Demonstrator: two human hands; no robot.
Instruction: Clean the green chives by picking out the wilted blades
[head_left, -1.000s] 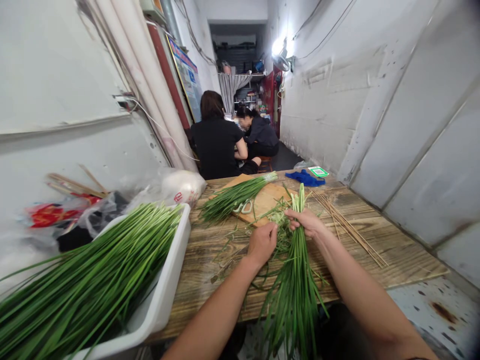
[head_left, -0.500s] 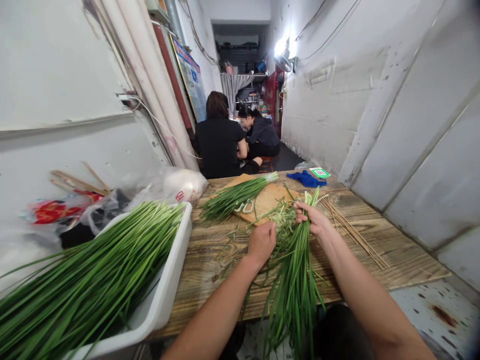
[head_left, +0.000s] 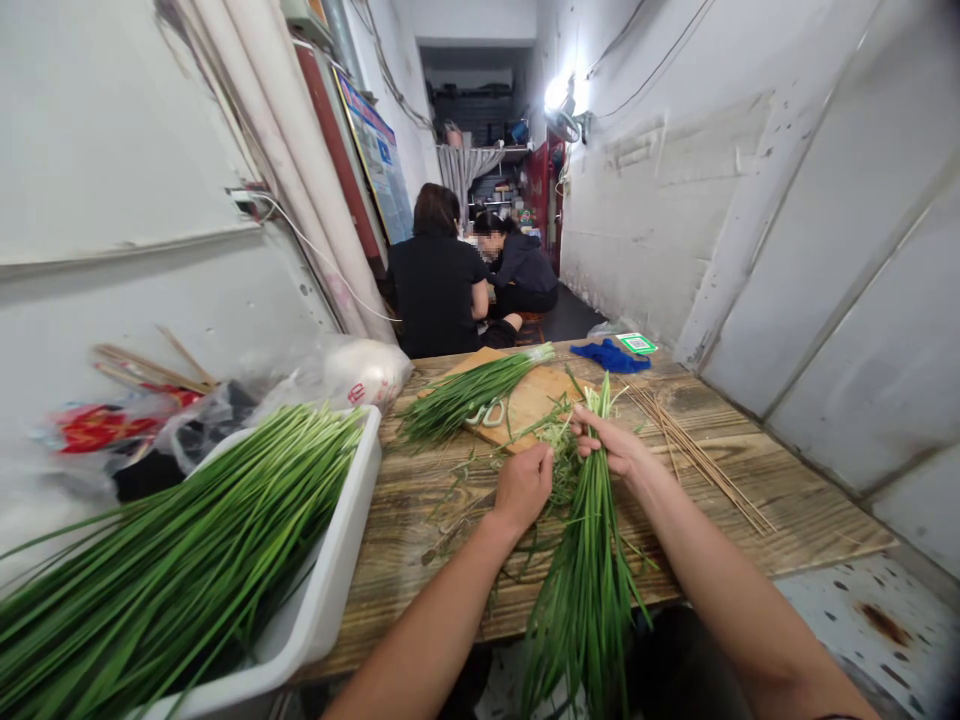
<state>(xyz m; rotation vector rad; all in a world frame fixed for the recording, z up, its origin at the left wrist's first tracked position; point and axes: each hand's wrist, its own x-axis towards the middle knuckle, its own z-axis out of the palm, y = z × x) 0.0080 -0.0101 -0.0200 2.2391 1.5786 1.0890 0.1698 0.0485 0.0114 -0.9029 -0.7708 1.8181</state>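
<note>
My right hand (head_left: 611,440) is closed around a bunch of Chinese chives (head_left: 589,540) near its pale stem ends. The long green leaves hang down over the table's front edge. Just to the left, my left hand (head_left: 523,487) is closed in a loose fist; whatever may be in its fingers is hidden. A heap of pale and green trimmings (head_left: 556,442) lies behind and between the hands. Farther back, a bundled bunch of chives (head_left: 472,393) rests on a wooden board (head_left: 534,405), partly over scissors whose pale handle loops (head_left: 493,412) show.
A white tub (head_left: 341,575) at the left holds many chives. Plastic bags (head_left: 367,370) sit behind it. Thin sticks (head_left: 705,462) lie on the right of the wooden table (head_left: 795,520). A blue cloth (head_left: 611,356) is at the back. Two people (head_left: 435,275) sit beyond the table.
My right hand has shifted slightly left with the bunch of chives, closer to my left hand. My left hand stays almost in place, still closed.
</note>
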